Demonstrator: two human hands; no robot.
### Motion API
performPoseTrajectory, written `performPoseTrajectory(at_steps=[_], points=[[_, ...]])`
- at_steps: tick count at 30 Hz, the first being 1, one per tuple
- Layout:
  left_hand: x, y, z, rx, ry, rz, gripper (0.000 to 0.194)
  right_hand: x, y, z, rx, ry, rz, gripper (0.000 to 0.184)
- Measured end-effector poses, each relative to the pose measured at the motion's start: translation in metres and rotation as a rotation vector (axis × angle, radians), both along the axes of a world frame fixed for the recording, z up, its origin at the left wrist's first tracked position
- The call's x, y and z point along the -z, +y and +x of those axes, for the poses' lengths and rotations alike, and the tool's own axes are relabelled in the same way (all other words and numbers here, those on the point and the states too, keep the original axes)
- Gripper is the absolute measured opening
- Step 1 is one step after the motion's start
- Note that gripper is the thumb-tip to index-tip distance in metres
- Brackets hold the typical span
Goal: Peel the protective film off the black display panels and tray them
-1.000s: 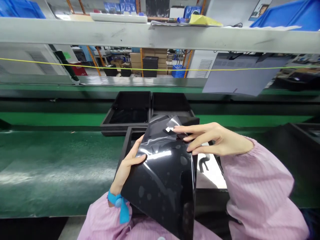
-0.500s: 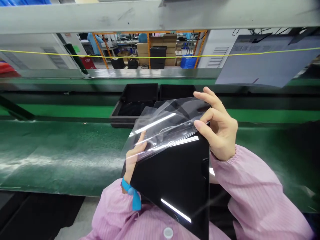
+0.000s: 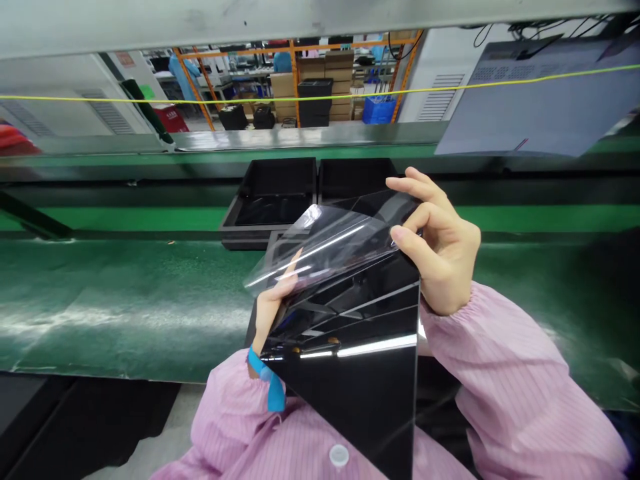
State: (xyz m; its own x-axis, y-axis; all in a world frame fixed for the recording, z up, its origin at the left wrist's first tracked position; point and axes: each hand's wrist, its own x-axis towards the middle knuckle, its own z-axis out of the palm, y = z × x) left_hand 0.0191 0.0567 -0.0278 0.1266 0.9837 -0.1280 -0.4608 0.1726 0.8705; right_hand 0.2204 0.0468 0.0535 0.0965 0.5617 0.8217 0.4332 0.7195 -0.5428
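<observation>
A glossy black glass panel (image 3: 365,387) is held up tilted in front of my chest, with ceiling lights reflected in it. A clear plastic film (image 3: 320,247) is lifted off its upper part and curls out past the far left side. My right hand (image 3: 445,247) pinches the film near the panel's upper right edge between thumb and forefinger, its other fingers raised. At the panel's left edge, my left hand (image 3: 273,303) grips the panel, partly seen through the film. A blue band (image 3: 265,380) circles the left wrist.
Two black trays (image 3: 280,175) stand side by side beyond the panel, and the left one holds a dark, shiny panel. The green bench (image 3: 125,300) runs across. A white sheet (image 3: 520,100) hangs at upper right, and a yellow cord (image 3: 350,98) spans the view.
The film has shifted and curled more tightly, with its loose end now lower at the left. Reflections on the panel have moved. The view has tipped slightly downward.
</observation>
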Motion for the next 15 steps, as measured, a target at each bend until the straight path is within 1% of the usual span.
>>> performPoseTrajectory(at_steps=[2,5,8,11,15], points=[[0.002,0.003,0.001,0.011,-0.014,-0.021,0.031,0.001,0.0,-0.001,0.005,0.032,-0.007,0.02],[0.003,0.007,0.003,-0.034,0.066,0.0,0.026,0.005,0.003,0.0,0.017,0.061,-0.03,0.02],[0.002,0.008,0.003,-0.066,0.148,0.002,0.026,0.011,0.009,0.003,0.018,0.092,-0.059,0.02],[0.0,0.008,0.003,-0.07,0.22,0.006,0.026,0.016,0.014,0.004,0.016,0.116,-0.091,0.02],[0.004,0.011,0.001,-0.081,0.262,0.008,0.023,0.02,0.017,0.005,0.018,0.134,-0.108,0.021]])
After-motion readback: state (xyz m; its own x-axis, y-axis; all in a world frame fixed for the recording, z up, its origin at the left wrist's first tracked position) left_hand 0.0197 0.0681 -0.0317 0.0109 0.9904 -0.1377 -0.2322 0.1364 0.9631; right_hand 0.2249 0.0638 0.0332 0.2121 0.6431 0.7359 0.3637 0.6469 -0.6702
